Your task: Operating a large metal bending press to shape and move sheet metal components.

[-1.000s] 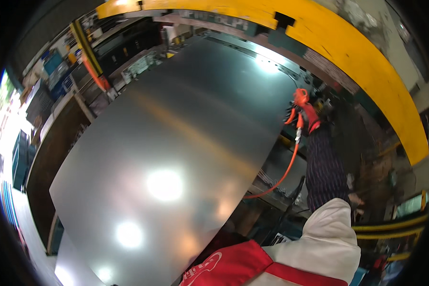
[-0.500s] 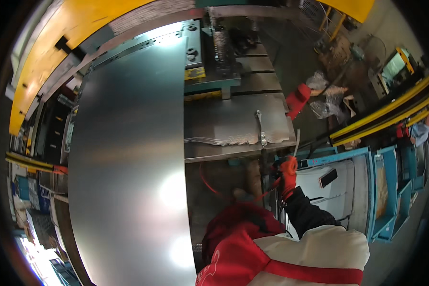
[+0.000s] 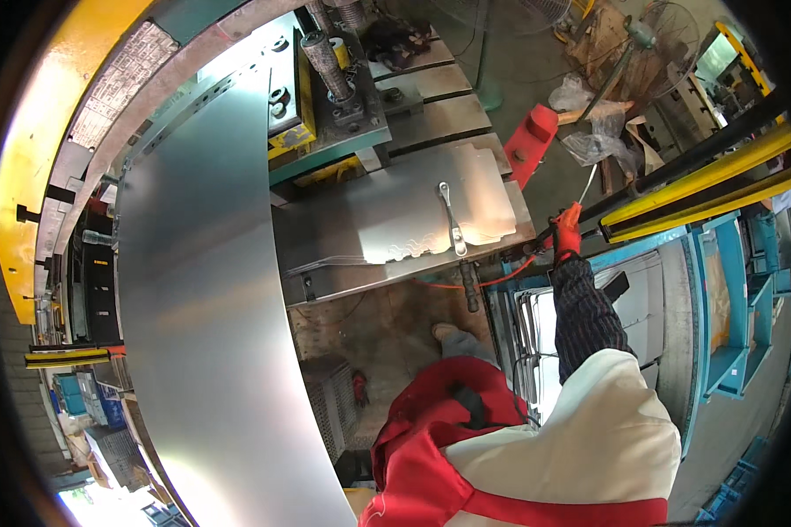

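The grip of the right hand (image 3: 569, 233) wraps around a long-nosed air gun (image 3: 590, 183), maybe so its tip points outward, while the big shiny sheet (image 3: 211, 290) lies to the left near the yellow machine (image 3: 54, 97), and the left hand is hidden, so nobody can tell its grip.

Quantities presently in view are as follows: one large metal sheet (image 3: 206, 290), one gloved right hand (image 3: 568, 230), one slender-nozzled air gun (image 3: 590, 184), one orange hose (image 3: 514, 273), one dark striped sleeve (image 3: 589, 312), one silver wrench (image 3: 451, 220), one red block (image 3: 532, 143), one shoe (image 3: 445, 331), and two wire-guarded fans (image 3: 642, 33).
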A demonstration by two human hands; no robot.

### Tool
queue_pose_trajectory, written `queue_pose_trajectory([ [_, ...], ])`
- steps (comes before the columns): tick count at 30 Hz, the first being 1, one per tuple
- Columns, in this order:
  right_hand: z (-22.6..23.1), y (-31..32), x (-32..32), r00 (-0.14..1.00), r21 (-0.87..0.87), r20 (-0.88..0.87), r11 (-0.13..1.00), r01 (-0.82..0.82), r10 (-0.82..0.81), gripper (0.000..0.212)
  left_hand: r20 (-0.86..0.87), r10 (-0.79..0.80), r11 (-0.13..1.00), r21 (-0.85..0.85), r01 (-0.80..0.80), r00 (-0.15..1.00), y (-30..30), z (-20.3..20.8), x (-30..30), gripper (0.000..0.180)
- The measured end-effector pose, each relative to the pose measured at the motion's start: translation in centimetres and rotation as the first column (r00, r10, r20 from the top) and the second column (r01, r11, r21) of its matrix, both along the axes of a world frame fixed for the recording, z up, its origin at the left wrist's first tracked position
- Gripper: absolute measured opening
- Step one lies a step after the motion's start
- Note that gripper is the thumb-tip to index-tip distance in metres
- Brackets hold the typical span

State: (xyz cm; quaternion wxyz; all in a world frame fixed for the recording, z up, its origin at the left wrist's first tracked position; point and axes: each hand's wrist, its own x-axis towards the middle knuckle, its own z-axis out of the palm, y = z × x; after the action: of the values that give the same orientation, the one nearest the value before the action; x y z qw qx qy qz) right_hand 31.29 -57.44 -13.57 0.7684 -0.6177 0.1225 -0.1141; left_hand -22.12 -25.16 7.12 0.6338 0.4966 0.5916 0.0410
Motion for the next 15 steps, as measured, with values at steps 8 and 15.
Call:
queue_pose_trajectory([
  [8, -11.5, -9.7, 4.7, 0.886, -0.348, -0.394, 0.932, 0.102, -0.244, 0.036, -0.019, 0.019, 1.0, -0.014, -0.019, 1.0, 0.7, 0.1, 0.0, 0.042],
  [15, -7.4, -3.1, 0.8, 0.93, -0.196, -0.368, 0.978, -0.078, 0.001, 0.042, -0.101, 0.232, 0.969, 0.114, -0.221, 0.967, 1.2, 3.9, -7.9, 0.042],
])
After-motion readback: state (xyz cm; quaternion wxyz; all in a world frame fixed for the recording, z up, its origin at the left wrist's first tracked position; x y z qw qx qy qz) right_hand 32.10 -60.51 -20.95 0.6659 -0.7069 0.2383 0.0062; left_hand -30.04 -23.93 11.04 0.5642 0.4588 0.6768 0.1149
